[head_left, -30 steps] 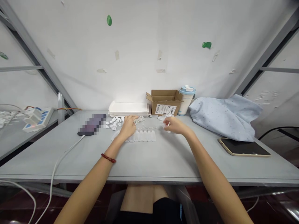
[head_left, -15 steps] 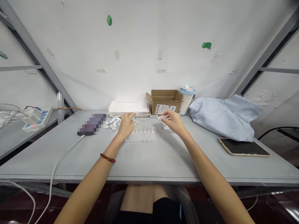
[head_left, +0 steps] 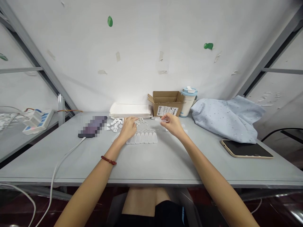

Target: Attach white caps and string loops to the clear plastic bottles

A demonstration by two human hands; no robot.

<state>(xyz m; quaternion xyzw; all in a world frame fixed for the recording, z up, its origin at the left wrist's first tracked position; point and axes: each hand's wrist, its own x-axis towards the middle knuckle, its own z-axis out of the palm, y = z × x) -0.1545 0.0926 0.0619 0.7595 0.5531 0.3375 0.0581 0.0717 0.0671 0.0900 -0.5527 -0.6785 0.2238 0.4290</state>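
At my remote place I see the right hand (head_left: 172, 124) pinching a small translucent piece (head_left: 163, 121) between thumb and fingertips, in front of the cardboard box (head_left: 174, 97). The left hand (head_left: 128, 128) is beside the thin white parts (head_left: 141, 121); whether it grips any, I cannot tell. Near it, a row of translucent pieces (head_left: 145, 138) lies on the grey table (head_left: 163, 164), and small white caps (head_left: 115, 127) lie to its left.
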